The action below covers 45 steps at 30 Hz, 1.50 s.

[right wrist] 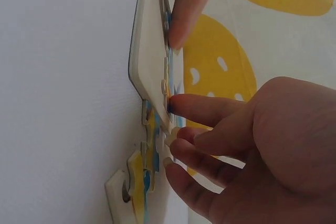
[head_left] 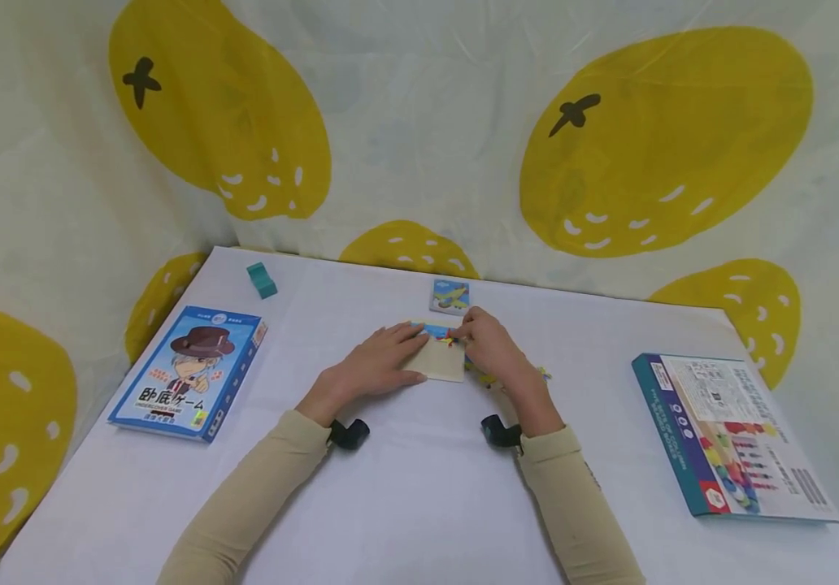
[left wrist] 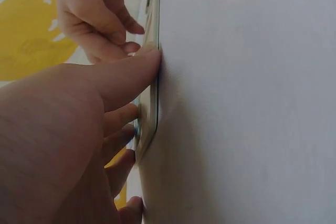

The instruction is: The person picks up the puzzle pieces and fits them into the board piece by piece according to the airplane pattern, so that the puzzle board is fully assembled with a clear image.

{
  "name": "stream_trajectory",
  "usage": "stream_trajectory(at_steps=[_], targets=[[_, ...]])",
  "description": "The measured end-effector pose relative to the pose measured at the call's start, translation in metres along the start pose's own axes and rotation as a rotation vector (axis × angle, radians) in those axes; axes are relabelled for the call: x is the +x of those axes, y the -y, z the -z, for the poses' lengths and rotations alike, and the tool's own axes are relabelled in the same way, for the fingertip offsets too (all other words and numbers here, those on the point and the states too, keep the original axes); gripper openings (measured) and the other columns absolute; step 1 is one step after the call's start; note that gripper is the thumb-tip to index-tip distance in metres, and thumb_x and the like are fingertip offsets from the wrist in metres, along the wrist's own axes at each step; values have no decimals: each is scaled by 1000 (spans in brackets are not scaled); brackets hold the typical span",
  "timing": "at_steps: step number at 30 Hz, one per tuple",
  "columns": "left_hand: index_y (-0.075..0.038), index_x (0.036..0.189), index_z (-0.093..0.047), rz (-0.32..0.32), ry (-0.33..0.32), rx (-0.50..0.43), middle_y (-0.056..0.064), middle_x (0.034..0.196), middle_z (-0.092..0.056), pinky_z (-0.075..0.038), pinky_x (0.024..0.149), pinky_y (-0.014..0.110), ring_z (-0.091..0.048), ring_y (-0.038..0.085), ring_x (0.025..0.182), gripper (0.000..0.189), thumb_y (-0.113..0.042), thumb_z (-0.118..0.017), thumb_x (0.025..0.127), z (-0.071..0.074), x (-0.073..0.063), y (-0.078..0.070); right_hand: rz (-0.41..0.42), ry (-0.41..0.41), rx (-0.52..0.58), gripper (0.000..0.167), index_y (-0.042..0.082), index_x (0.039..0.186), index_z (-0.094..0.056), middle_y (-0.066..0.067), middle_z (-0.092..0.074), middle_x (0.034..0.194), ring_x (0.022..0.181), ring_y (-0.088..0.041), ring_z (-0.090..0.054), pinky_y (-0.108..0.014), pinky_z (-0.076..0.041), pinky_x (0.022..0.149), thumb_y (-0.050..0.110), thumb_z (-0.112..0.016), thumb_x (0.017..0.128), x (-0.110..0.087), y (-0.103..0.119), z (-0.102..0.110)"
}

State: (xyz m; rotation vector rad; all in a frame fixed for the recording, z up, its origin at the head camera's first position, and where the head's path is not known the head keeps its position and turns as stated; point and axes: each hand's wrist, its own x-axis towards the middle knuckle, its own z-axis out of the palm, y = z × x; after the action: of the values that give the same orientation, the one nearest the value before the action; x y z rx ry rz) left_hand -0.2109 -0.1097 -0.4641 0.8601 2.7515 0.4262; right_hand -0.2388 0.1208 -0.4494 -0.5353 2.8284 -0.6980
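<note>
A small pale puzzle board lies flat on the table, with blue and red puzzle pieces along its far side. My left hand rests on the board's left side, its fingers spread over the far part and its thumb at the near left corner. At the far right, the index fingertip of my right hand touches a piece on the board; the other fingers are bent beside it in the right wrist view. More loose yellow and blue pieces lie by the board, partly hidden under my right hand.
A small picture tile with an airplane lies behind the board. A teal block is at the back left. The blue game box sits at left, a larger toy box at right. A patterned curtain hangs behind the table.
</note>
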Motion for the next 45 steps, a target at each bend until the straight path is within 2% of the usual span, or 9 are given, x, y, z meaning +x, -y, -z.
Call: stream_trajectory(at_steps=[7,12,18,21,25,31,36,42,45], targets=[[-19,158,-29,59,22,-33,-3,166,-24,-18,126,43,-17,24,156,77,-53,-59,95,5,-5,7,46,-25,50,40,-2,119,-71,-16,-56,110,95,-27,-52,-41,-47,86,-10,-44,90,-4,-5,2],[-19,157,-30,62,9,-60,-4,166,-24,-17,127,44,-16,24,156,78,-53,-60,95,4,-8,11,69,-56,90,42,0,122,-70,-17,-60,115,105,-32,-58,-46,-50,95,-8,-41,92,-7,-14,1],[-20,157,-30,86,-10,-72,-3,166,-24,-18,126,44,-17,23,156,79,-54,-62,93,0,-11,13,-38,6,178,46,4,133,-61,-16,-62,126,118,-34,-58,-51,-49,100,-1,-51,89,-20,-16,10],[-20,157,-31,92,-22,-78,-4,166,-24,-19,126,43,-18,22,156,80,-54,-63,92,-1,-11,13,-90,36,159,45,5,131,-62,-15,-62,125,115,-31,-56,-48,-48,100,2,-61,87,-25,-17,14],[-19,157,-32,90,-31,-94,-4,166,-26,-19,126,44,-18,22,155,81,-55,-64,91,-1,-11,14,-110,76,85,42,5,123,-65,-14,-62,115,105,-29,-55,-43,-49,93,4,-71,82,-31,-15,17],[-19,157,-30,85,-26,-96,-4,166,-25,-19,126,43,-18,22,156,83,-57,-63,91,-1,-9,15,-104,105,27,31,2,109,-68,-13,-63,98,90,-26,-55,-39,-49,80,-2,-68,79,-36,-8,17],[-20,158,-28,80,-15,-103,-6,166,-23,-19,126,43,-17,21,156,84,-58,-62,91,-2,-9,19,-158,102,60,25,1,106,-68,-12,-64,96,88,-24,-56,-36,-50,76,-3,-67,81,-38,-5,16],[-19,158,-28,62,-12,-108,-7,167,-21,-18,126,42,-16,20,156,83,-56,-63,92,-1,-10,22,-217,100,138,17,0,101,-66,-12,-58,94,80,-23,-54,-28,-46,60,1,-70,84,-39,-5,16],[-19,158,-28,60,-7,-118,-7,167,-21,-18,127,42,-16,20,156,83,-55,-63,92,0,-10,21,-227,97,175,17,1,100,-64,-12,-56,94,76,-22,-54,-27,-46,56,2,-71,84,-39,-7,15]])
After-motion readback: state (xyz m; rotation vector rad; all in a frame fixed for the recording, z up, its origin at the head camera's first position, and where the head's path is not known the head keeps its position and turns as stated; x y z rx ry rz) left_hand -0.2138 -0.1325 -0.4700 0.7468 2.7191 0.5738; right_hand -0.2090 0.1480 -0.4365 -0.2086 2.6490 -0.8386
